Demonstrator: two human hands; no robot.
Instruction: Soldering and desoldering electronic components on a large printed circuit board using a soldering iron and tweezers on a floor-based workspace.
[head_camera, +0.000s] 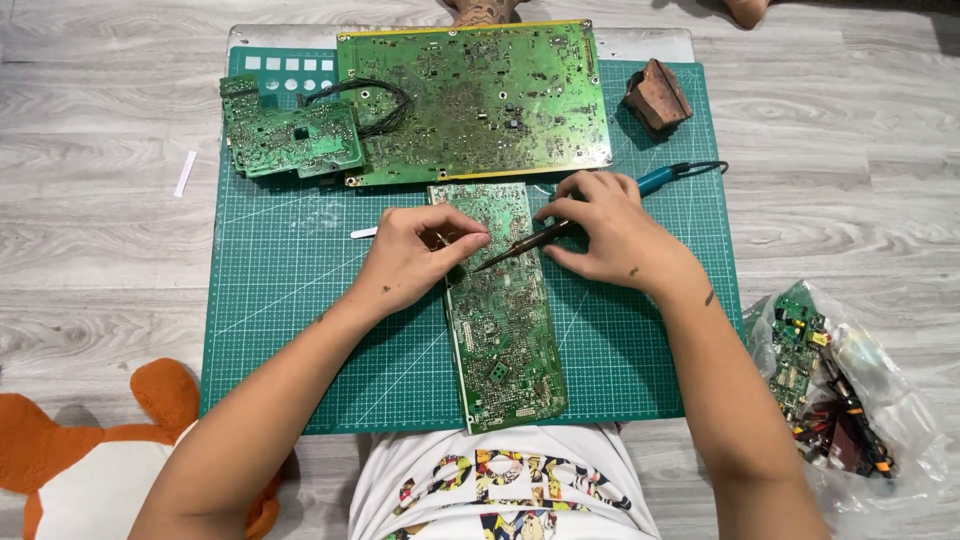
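Grey wood-grain plank floor (120, 120): lying under everything in view.

Dark green gridded cutting mat (290, 330): lying flat on the floor, bearing the boards and both hands.

Large green rectangular circuit board (480, 100): resting at the mat's far edge, solder side up.

Long narrow green circuit board (500, 340): lying lengthwise at mat centre, its far end touching the large board, its near end reaching the person's white printed shirt (500, 490).

Smaller green circuit board with black wires (290, 135): sitting at the far left, just beside the large board.

Clear plastic bag of green board scraps and loose parts (840, 390): lying on the floor, right of the mat.

Orange and white plush toy (80, 450): lying on the floor at near left.

Right hand (615, 235): gripping a soldering iron with a teal handle and dark shaft (560, 230), fingers closed around the shaft, tip pointing onto the narrow board.

Left hand (410, 260): resting on the narrow board's left edge, fingertips pressed together, pinching something thin; what it is cannot be told.

Brown rust-coloured block (658, 95): sitting at the mat's far right corner.

Small white strip (186, 173): lying on the floor, left of the mat.
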